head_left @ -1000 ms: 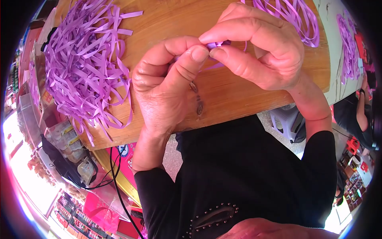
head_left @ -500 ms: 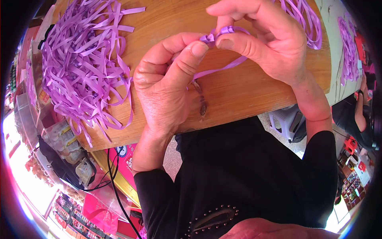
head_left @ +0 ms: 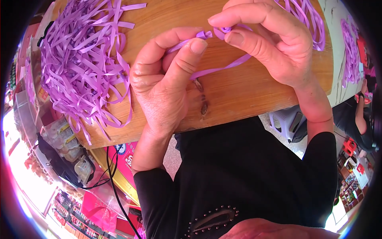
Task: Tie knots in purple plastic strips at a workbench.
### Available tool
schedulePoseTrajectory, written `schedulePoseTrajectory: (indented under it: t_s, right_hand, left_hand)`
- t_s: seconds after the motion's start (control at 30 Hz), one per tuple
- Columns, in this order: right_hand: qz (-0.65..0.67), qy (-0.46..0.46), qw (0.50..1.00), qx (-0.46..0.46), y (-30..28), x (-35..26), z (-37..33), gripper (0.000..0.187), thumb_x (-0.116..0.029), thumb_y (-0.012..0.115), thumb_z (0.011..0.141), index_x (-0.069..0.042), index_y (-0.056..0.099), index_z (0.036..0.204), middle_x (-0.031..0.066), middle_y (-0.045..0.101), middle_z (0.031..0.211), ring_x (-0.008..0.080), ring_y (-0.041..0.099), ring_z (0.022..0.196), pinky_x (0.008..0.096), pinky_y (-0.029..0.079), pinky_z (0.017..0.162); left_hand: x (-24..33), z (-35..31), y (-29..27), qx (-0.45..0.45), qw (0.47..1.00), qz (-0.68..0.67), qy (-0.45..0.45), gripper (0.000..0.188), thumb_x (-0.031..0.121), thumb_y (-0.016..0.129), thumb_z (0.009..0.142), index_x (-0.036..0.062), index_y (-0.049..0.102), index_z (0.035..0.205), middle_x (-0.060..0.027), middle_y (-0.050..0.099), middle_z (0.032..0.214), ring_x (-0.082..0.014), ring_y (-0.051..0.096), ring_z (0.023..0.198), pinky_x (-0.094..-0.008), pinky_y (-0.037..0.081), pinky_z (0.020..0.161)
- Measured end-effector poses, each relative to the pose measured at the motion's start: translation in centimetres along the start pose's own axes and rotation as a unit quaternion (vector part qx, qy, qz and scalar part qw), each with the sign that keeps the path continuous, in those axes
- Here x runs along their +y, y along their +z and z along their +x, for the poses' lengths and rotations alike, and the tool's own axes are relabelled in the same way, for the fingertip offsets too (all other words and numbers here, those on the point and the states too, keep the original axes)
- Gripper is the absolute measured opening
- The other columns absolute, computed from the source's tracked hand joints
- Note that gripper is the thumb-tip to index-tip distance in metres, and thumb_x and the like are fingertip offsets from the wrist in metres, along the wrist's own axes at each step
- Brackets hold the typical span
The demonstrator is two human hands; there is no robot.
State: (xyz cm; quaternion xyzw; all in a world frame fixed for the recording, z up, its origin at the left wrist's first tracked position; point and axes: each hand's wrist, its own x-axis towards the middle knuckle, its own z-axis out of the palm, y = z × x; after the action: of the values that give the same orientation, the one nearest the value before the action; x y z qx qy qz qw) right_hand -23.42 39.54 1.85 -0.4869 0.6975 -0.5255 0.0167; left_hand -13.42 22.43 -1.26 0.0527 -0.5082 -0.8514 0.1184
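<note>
A narrow purple ribbon point(head_left: 223, 68) is between my hands above the wooden table point(head_left: 242, 99), and a length of it hangs in a slack curve below them. My left hand point(head_left: 165, 75) pinches a small folded piece of ribbon between thumb and forefinger, its tip sticking out past the fingertips. Just to the right, my right hand point(head_left: 274, 42) has its thumb and forefinger closed around a little rolled coil point(head_left: 225, 30) of the ribbon. The two fingertip grips are slightly apart. Whether the folded piece and the coil join is hidden by the fingers.
A big tangled heap of purple ribbon strips point(head_left: 83, 65) covers the table's left side. Looped ribbons point(head_left: 308, 24) lie at the far right, with another bundle point(head_left: 350, 53) on a white surface beyond. A grey stool point(head_left: 287, 124) stands below the edge; another person's arm point(head_left: 361, 115) shows right.
My right hand has shifted slightly right, widening the gap between my fingertips. Its coil has turned and shows its spiral end. My left hand has tilted a little, exposing more ribbon behind the thumb.
</note>
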Motion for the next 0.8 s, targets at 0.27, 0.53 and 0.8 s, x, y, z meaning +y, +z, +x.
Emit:
schedulePoseTrajectory:
  t_s: [0.27, 0.53, 0.8]
  right_hand:
    - [0.001, 0.106, 0.994, 0.018, 0.3, -1.7, 0.0, 0.02, 0.004, 0.069, 0.081, 0.005, 0.065, 0.1, 0.0141, 0.064, 0.089, 0.0197, 0.064, 0.076, 0.0233, 0.05, 0.064]
    - [-0.031, -0.047, 0.998, 0.025, -0.4, -0.6, 0.2, 0.02, 0.004, 0.07, 0.079, 0.005, 0.066, 0.098, 0.0141, 0.064, 0.087, 0.0185, 0.064, 0.073, 0.0219, 0.049, 0.061]
    - [-0.073, -0.051, 0.996, 0.008, 0.1, 0.1, -0.2, 0.019, 0.004, 0.068, 0.08, 0.003, 0.067, 0.1, 0.0109, 0.061, 0.088, 0.0168, 0.062, 0.072, 0.0215, 0.047, 0.056]
  left_hand:
    - [-0.1, 0.0, 0.1, 0.01, 1.0, -0.007, 0.016, 0.019, -0.003, 0.066, 0.084, -0.0025, 0.064, 0.103, -0.0059, 0.068, 0.095, -0.0073, 0.062, 0.086, -0.0189, 0.048, 0.079]
    - [0.2, -0.1, 0.5, 0.032, 0.999, 0.04, -0.003, 0.017, -0.002, 0.063, 0.087, -0.0029, 0.063, 0.104, -0.0047, 0.064, 0.089, -0.0051, 0.049, 0.066, -0.0165, 0.037, 0.057]
    - [-0.2, -0.1, 1.0, 0.021, 0.999, 0.027, -0.006, 0.017, -0.002, 0.062, 0.087, -0.0031, 0.063, 0.104, -0.0049, 0.064, 0.088, -0.0056, 0.048, 0.065, -0.0171, 0.037, 0.057]
